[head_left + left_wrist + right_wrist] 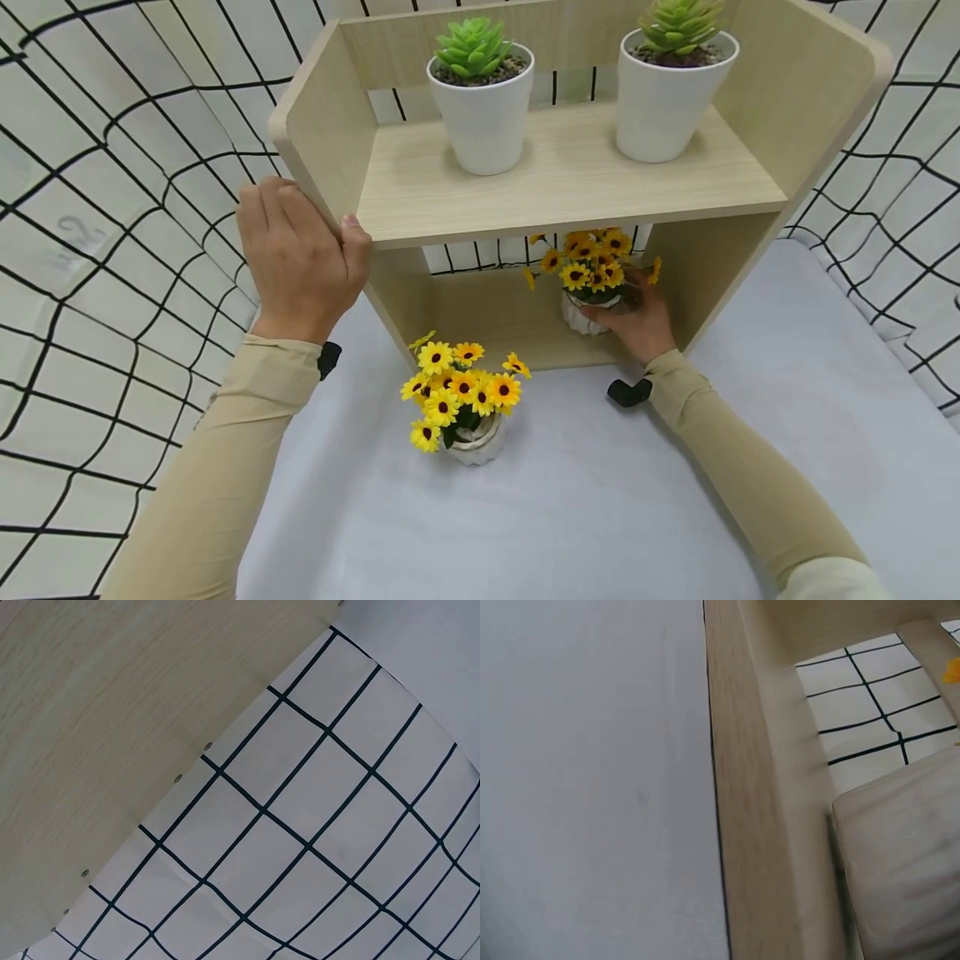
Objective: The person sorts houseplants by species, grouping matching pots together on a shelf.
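In the head view my left hand (303, 258) grips the left side panel of a pale wooden shelf unit (570, 183), thumb at its front edge. In the lower compartment my right hand (637, 321) holds a ribbed white pot (581, 317) of yellow-orange artificial sunflowers (592, 262), thumb across its front; some fingers are hidden behind the flowers. The right wrist view shows the whitish pot (904, 855) close up, beside the shelf's front edge (750, 787). A second pot of yellow sunflowers (465, 392) stands on the table in front of the unit.
Two white pots with green succulents, one on the left (483, 108) and one on the right (671, 96), stand on the upper shelf. Black wire mesh (135, 208) surrounds the back and sides. A white cloth (570, 500) covers the table.
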A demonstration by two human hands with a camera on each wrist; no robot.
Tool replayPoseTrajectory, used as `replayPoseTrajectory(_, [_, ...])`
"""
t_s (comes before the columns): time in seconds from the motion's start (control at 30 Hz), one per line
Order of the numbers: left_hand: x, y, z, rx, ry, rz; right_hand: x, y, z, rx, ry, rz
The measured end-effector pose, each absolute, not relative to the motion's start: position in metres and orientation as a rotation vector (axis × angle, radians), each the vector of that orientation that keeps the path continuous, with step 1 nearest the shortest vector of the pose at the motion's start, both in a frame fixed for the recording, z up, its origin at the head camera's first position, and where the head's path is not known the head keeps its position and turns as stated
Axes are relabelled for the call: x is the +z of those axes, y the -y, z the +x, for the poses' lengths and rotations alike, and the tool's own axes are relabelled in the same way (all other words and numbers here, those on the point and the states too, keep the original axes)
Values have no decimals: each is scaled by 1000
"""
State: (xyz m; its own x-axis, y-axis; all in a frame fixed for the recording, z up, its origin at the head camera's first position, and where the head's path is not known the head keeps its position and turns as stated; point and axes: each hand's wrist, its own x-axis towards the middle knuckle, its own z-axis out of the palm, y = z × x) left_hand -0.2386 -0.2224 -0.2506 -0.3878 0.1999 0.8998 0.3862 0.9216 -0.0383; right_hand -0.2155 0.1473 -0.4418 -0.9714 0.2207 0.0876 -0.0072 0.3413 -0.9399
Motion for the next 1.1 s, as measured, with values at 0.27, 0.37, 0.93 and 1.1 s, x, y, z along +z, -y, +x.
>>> replayPoseTrajectory(0.27, [-250, 221, -238, -204, 1988, -422, -442, -151, -218, 1701, 2413, -249])
replayPoseTrajectory(0.37, [-249, 221, -237, -205, 1990, -423, -443, -152, -218, 1718, 2391, -242])
replayPoseTrajectory(0.93, [-251, 220, -238, -245, 1983, -427, -443, -157, -200, 1820, 2391, -188])
replayPoseTrajectory(1.1, [-250, 221, -238, -238, 1988, -422, -445, -156, -182, 1782, 2420, -188])
